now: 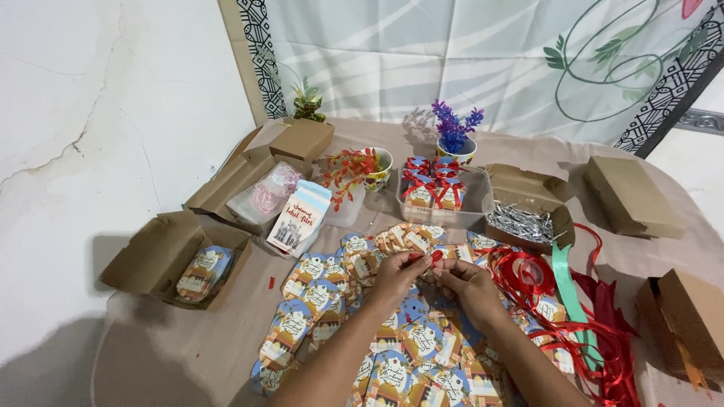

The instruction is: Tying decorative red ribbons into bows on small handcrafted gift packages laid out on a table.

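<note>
Both my hands meet mid-table over the packets (354, 301): left hand (397, 273) and right hand (466, 283) pinch a bit of red ribbon (435, 257) btwn fingertips. Risk imo: it's tiny, could slip into the pile; loose ribbon (603, 332) by my right arm may snag.

Left hand (397, 273) and right hand (467, 284) meet at table (211, 339) centre, fingertips pinching a short red ribbon piece (435, 257) above scattered printed gift packets (324, 301). Red ribbon tangle (603, 332) and green ribbon (567, 286) lie toward right edge. Clear tub (477, 202) of ribbon-tied packets sits behind; open brown box (154, 252) near left edge.
</note>
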